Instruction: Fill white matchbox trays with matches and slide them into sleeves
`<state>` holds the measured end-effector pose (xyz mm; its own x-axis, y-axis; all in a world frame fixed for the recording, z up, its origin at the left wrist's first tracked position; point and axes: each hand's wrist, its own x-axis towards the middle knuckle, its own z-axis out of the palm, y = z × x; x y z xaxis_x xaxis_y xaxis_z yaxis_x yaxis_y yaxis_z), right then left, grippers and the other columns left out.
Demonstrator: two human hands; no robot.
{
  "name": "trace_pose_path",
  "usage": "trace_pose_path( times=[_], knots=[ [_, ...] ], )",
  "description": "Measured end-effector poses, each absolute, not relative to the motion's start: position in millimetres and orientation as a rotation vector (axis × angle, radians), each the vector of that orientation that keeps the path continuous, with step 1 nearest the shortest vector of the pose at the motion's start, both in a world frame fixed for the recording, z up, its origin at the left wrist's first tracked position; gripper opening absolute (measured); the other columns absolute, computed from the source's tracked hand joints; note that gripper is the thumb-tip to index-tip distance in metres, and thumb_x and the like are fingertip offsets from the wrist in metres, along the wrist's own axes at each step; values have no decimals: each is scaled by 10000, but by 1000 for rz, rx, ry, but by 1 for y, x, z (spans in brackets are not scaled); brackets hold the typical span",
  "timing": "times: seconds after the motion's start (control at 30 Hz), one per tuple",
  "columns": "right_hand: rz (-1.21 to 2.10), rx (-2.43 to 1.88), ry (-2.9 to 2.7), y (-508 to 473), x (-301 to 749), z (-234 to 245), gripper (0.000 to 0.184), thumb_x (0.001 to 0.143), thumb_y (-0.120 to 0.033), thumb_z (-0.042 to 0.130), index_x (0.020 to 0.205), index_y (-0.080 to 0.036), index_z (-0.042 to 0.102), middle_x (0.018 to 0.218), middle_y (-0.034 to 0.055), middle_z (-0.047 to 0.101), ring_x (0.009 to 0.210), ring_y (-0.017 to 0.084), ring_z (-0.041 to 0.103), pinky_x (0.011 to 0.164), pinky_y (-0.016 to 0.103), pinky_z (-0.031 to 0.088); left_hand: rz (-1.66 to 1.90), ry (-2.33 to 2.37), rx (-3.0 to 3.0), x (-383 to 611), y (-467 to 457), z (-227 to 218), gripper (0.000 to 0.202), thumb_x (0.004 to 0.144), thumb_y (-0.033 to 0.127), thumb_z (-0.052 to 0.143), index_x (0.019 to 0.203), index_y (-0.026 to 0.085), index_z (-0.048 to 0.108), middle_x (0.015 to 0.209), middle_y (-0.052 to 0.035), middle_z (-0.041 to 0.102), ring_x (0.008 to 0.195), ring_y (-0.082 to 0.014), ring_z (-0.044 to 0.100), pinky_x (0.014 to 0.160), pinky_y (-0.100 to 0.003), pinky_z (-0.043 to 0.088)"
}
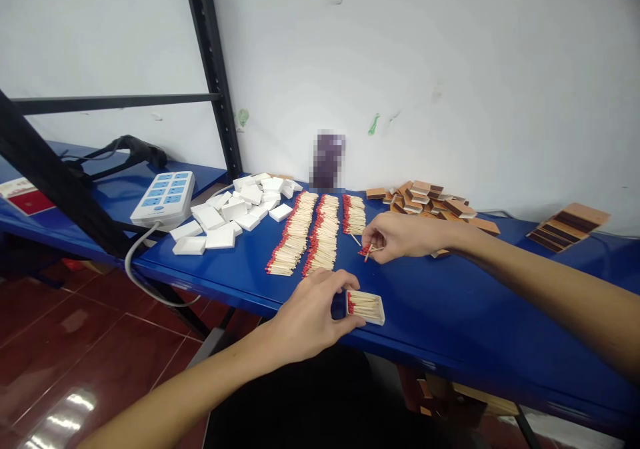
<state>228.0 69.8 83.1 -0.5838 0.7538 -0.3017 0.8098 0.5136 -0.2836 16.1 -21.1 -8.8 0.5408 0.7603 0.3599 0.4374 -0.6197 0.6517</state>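
Note:
Thumb and fingers of my left hand (320, 312) grip a small white matchbox tray (383, 314) near the shelf's front edge. Red-headed matches (366, 304) lie side by side in that tray. My right hand (390, 236) pinches a few matches (367, 252) just above the blue surface, behind the tray. Beyond it lies a short row of matches (355, 214). Two longer match rows, a middle one (326, 232) and a left one (294, 236), run back from my left hand.
White empty trays (225, 219) are heaped at left, beside a power strip (165, 196). Brown matchbox sleeves (423, 199) pile up behind my right arm, with a stack of sleeves (570, 226) farther right. A black upright post (213, 69) stands at left. The blue shelf (440, 309) meets a white wall.

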Motion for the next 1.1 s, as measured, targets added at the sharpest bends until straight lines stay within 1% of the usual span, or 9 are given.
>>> trace_pose_path(
  times=[0.17, 0.4, 0.5, 0.57, 0.63, 0.73, 0.83, 0.97, 1.1],
  knots=[
    [-706, 1350, 2576, 65, 225, 88, 171, 670, -220, 608, 815, -161, 675, 659, -7, 639, 584, 133, 538, 534, 258, 382, 898, 955, 2231, 17, -21, -10, 370, 778, 237, 779, 1035, 235, 512, 1029, 7, 643, 913, -180, 597, 815, -298, 457],
    [-952, 1266, 2507, 52, 221, 92, 149, 687, -238, 603, 808, -176, 666, 631, -22, 639, 574, 126, 535, 530, 250, 392, 871, 975, 2207, 18, -21, -10, 414, 787, 257, 763, 1092, 243, 484, 1062, -3, 643, 802, -157, 587, 732, -291, 461],
    [-989, 1197, 2506, 44, 217, 93, 146, 700, -230, 590, 815, -183, 668, 612, -32, 615, 552, 114, 509, 521, 244, 383, 873, 991, 2220, 18, -22, -9, 425, 792, 263, 763, 1097, 251, 468, 1046, 5, 641, 782, -157, 585, 706, -285, 452],
    [-986, 1138, 2525, 39, 214, 92, 145, 702, -212, 582, 813, -187, 671, 612, -42, 599, 551, 106, 494, 519, 240, 371, 879, 969, 2246, 18, -22, -9, 435, 806, 260, 755, 1124, 259, 458, 1046, 10, 636, 799, -158, 587, 716, -281, 449],
    [-973, 1089, 2546, 36, 210, 90, 121, 702, -198, 579, 786, -184, 664, 607, -50, 577, 546, 97, 472, 511, 233, 358, 889, 951, 2284, 17, -23, -9, 419, 823, 259, 742, 1130, 257, 457, 1032, 8, 632, 834, -166, 591, 742, -282, 448],
    [-931, 1030, 2576, 35, 206, 87, 81, 706, -190, 584, 744, -179, 654, 592, -56, 554, 528, 86, 445, 492, 223, 341, 874, 979, 2336, 16, -23, -10, 321, 842, 292, 723, 1049, 238, 484, 942, 6, 614, 830, -180, 586, 732, -287, 441],
    [-873, 1015, 2600, 34, 205, 84, 102, 730, -208, 595, 777, -179, 681, 621, -45, 612, 534, 89, 480, 501, 223, 352, 837, 996, 2372, 16, -23, -10, 275, 854, 322, 709, 1017, 226, 509, 891, 2, 598, 797, -184, 575, 710, -293, 440],
    [-859, 1064, 2588, 27, 204, 84, 105, 760, -259, 629, 783, -186, 700, 668, -18, 689, 577, 113, 571, 517, 224, 379, 838, 948, 2395, 16, -23, -9, 251, 886, 316, 677, 1073, 217, 543, 969, -24, 635, 856, -193, 587, 756, -304, 451],
    [-874, 1156, 2580, 20, 207, 87, 108, 760, -232, 644, 828, -195, 719, 708, -4, 710, 644, 136, 634, 545, 218, 425, 858, 913, 2401, 16, -23, -10, 189, 903, 305, 657, 1040, 206, 572, 968, -29, 648, 903, -199, 601, 786, -304, 456]
  ],
)
